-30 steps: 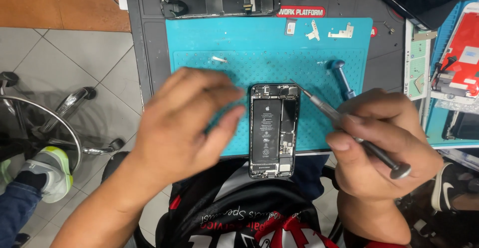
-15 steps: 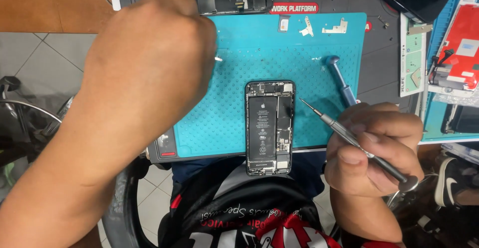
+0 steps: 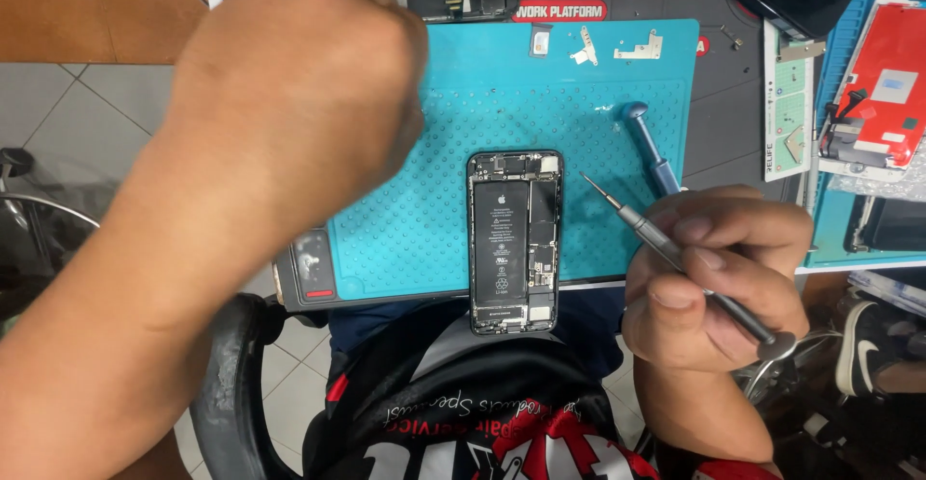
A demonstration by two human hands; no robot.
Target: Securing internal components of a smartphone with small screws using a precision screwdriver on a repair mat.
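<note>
place: phone repair workshop | cues: teal work mat (image 3: pixel 424 219); opened phone (image 3: pixel 514 241); spare screen (image 3: pixel 880 89)

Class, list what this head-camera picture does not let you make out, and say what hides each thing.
- Left hand: motion-blurred; whether it holds anything is unclear.
- Blue mat: upper-left corner covered by that hand.
- Second screwdriver: lower end behind right hand.
- Opened phone: screws too small.

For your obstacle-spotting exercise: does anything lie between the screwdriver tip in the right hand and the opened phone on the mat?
Nothing visible does. Only bare teal mat separates the screwdriver in the right hand from the opened phone; the left hand is raised off to the left.
</note>
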